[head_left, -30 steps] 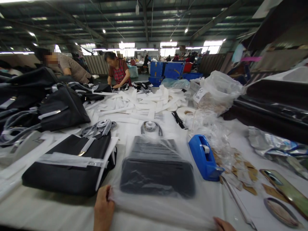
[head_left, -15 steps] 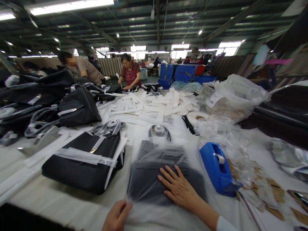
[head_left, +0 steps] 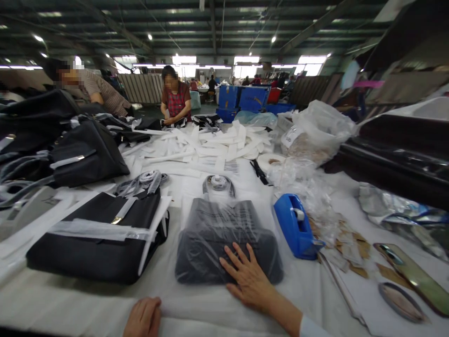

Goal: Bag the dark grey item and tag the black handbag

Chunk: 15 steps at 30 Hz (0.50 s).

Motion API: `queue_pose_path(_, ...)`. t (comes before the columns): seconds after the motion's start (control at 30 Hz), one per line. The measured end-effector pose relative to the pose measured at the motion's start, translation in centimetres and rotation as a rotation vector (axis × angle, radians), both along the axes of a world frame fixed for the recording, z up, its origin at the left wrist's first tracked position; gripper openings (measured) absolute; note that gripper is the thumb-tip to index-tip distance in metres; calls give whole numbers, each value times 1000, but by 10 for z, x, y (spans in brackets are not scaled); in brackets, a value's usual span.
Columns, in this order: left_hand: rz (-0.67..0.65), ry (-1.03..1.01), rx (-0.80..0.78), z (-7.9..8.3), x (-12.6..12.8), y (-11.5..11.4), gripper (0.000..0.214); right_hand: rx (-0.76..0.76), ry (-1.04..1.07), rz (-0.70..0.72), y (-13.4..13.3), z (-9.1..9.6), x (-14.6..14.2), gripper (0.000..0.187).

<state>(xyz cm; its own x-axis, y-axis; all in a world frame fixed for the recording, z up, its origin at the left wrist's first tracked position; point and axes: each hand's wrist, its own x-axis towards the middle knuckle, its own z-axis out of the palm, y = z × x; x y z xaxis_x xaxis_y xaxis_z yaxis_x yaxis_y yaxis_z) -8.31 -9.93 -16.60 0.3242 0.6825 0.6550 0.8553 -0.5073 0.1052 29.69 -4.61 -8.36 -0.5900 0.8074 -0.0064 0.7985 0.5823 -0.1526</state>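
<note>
A black handbag (head_left: 210, 252) lies flat in front of me inside a clear plastic bag (head_left: 228, 299), whose loose end reaches toward the table's front edge. My right hand (head_left: 247, 283) rests flat on the wrapped handbag, fingers spread. My left hand (head_left: 143, 317) is closed at the front edge, left of the handbag, with the plastic bag's edge in its fingers; the fingertips are partly hidden. To the left sits another black handbag (head_left: 94, 248) with white wrapping strips across its front. A wrapped coiled strap (head_left: 219, 183) lies just beyond the bagged one.
A blue tape dispenser (head_left: 296, 229) stands to the right, near crumpled clear plastic (head_left: 305, 182) and a phone (head_left: 414, 276). Black bags (head_left: 87, 154) pile up at left. White strips (head_left: 217, 142) cover the table's middle. Two co-workers (head_left: 175, 98) stand across the table.
My left hand has moved left and nearer the front edge. The plastic lies smoother over the handbag. My right hand stays on it, while the whole view has shifted.
</note>
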Motion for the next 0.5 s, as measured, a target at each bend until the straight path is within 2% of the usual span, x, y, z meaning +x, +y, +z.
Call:
queue_pose_path(0.07,3,-44,-60,-7,0,-7,11,80,-12,12,-42,-28,0,69)
queue_pose_path(0.13,-5,-92,-116,-8,-1,-12,12,231,15,78,-86,-50,11,52)
queue_pose_path(0.17,12,-126,-133,-6,0,-13,12,310,47,110,-105,-54,20,46)
queue_pose_path(0.2,51,-167,-151,-3,1,-12,13,389,87,85,-122,-54,33,45)
queue_pose_path(0.27,145,-251,-204,5,4,-8,21,474,114,-97,-146,-42,62,55)
queue_pose_path(0.3,188,-287,-244,9,7,-6,25,476,82,-302,-153,-32,76,60)
queue_pose_path(0.37,256,-337,-333,16,11,0,28,487,-2,-588,-158,-12,102,58)
queue_pose_path(0.4,274,-350,-366,19,11,2,27,504,-35,-641,-158,-4,112,50)
queue_pose_path(0.5,288,-361,-383,28,6,5,24,589,-74,-488,-152,9,126,28)
